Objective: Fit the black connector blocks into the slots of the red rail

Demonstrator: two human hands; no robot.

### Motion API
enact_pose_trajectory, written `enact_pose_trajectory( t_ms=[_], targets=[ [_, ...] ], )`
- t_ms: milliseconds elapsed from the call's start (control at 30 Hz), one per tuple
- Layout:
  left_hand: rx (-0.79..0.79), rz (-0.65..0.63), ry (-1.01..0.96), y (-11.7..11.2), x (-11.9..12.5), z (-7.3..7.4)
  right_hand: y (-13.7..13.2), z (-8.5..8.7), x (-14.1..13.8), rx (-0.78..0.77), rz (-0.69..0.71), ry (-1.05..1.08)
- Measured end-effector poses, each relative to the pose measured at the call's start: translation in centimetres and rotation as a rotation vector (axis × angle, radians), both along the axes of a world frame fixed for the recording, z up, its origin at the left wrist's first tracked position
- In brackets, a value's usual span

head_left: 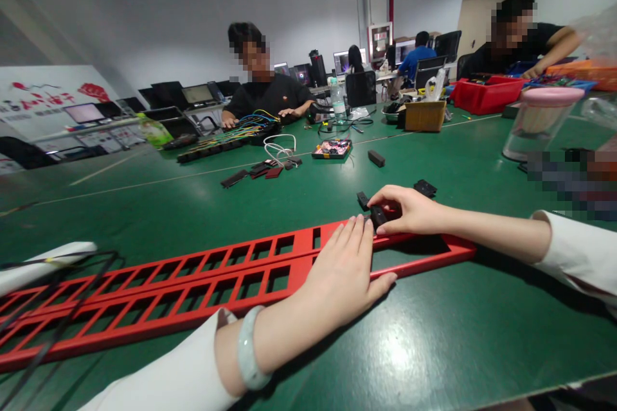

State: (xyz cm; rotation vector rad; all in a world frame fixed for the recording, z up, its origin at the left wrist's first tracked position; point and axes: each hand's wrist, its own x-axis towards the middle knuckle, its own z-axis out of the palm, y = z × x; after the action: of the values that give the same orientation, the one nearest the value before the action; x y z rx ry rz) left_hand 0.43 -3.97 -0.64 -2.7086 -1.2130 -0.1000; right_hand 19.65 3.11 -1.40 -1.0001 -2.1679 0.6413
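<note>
A long red slotted frame with two rows of rectangular openings lies across the green table. My left hand rests flat on its right part, fingers stretched out and thumb spread toward the near rail. Just beyond those fingertips, my right hand pinches a small black block between thumb and fingers, at the frame's far edge. Whether the block is seated in the frame I cannot tell. A small black piece lies right behind it, and another flat black part sits beyond my right hand.
Black cables cross the frame's left end beside a white object. Farther back are a small tray of parts, a black bar and a water bottle. A pink-lidded cup stands right. Co-workers sit across the table.
</note>
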Motion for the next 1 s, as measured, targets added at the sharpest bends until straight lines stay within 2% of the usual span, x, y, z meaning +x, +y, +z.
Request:
enact_pose_trajectory(
  t_ms=[367, 1000],
  targets=[
    [0.014, 0.008, 0.033, 0.2, 0.2, -0.09, 0.11, -0.06, -0.03, 0.013, 0.0, -0.05],
    [0.033, 0.008, 0.031, 0.04, 0.23, -0.02, 0.08, -0.13, -0.09, 0.122, -0.006, -0.108]
  ],
)
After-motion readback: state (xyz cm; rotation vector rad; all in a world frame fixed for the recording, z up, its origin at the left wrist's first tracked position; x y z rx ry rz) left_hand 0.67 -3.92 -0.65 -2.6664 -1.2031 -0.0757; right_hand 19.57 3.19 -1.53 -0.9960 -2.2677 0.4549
